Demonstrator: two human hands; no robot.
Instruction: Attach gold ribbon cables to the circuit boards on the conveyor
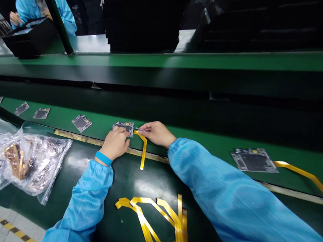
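Note:
My left hand (115, 142) rests with bent fingers on a circuit board (126, 126), holding it against the green belt and covering its near left part. At the board's right edge, my right hand (158, 133) is closed in a pinch on thin metal tweezers (142, 129). The tweezers' tip is at the end of a yellow flex cable (143, 154), which meets the board's edge and hangs over the belt's near rim. Whether the cable is joined to the board I cannot tell. Several loose flex cables (161, 222) lie on the dark bench before me.
Along the belt (100, 122) to the left lie several more boards (82, 123). On the right is a board (254, 160) with a flex cable (307, 174) at its edge. A clear plastic bag (23, 164) sits at left. Across the line, a person in blue (64, 15) stands behind a black bin (31, 36).

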